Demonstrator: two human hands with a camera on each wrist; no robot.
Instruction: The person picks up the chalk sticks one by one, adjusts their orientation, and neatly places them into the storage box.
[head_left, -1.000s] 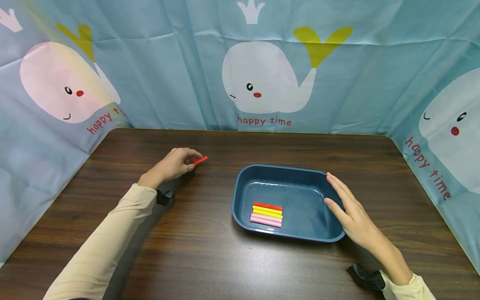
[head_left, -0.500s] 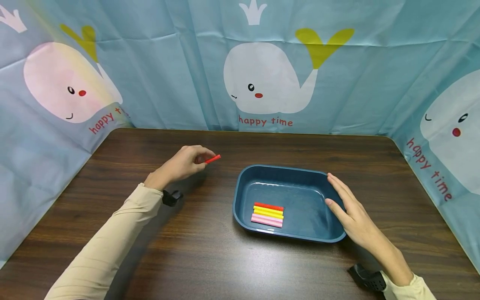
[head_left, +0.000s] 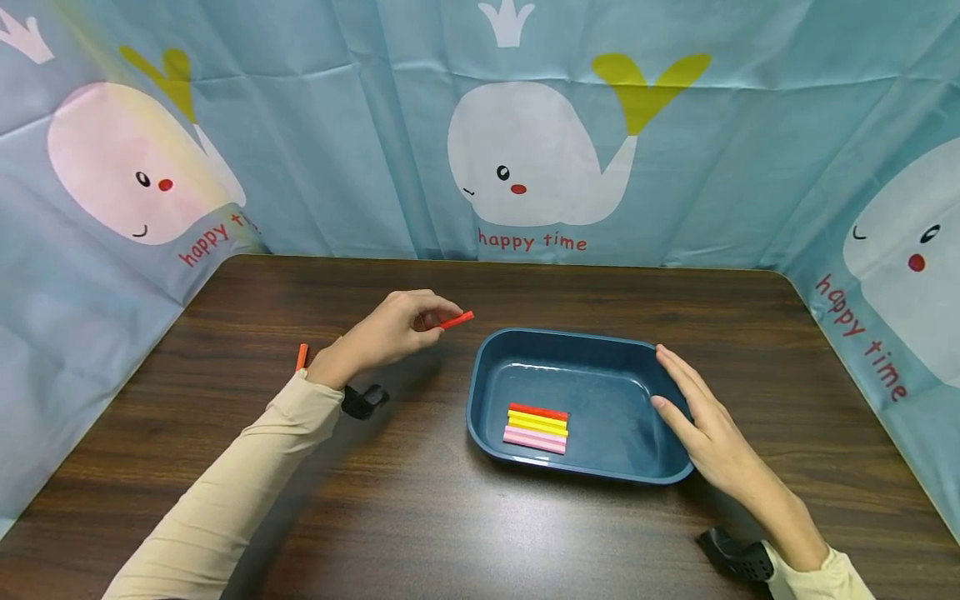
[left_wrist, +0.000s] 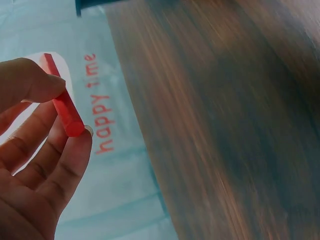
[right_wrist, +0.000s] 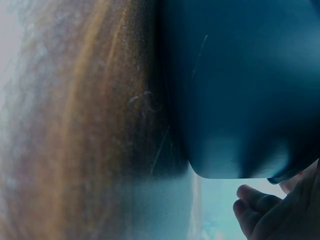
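Note:
Between thumb and fingertips, my left hand (head_left: pixel 397 329) pinches a short red stick (left_wrist: pixel 67 112), rounded like a crayon. It is above the table, just beyond the left end of a dark blue rectangular tray (head_left: pixel 480 417). Inside the tray, near its front left, a row of sticks lies side by side: a red stick (head_left: pixel 538 412), yellow sticks (head_left: pixel 537 424) and pink sticks (head_left: pixel 534 440). My right hand (head_left: pixel 708 437) rests at the tray's right rim with its fingers extended. In the right wrist view the tray's outer wall (right_wrist: pixel 240 100) hides most of that contact.
An orange-red stick (head_left: pixel 302 357) lies on the dark wooden table (head_left: pixel 420 517), partly hidden behind my left wrist. A light blue curtain (head_left: pixel 360 167) with whale prints stands along the table's back and sides. Each wrist wears a black device (head_left: pixel 365 402).
My left hand has moved right toward the tray, carrying the red stick. The orange-red stick on the table has come into view behind it. My right hand and the tray stay put.

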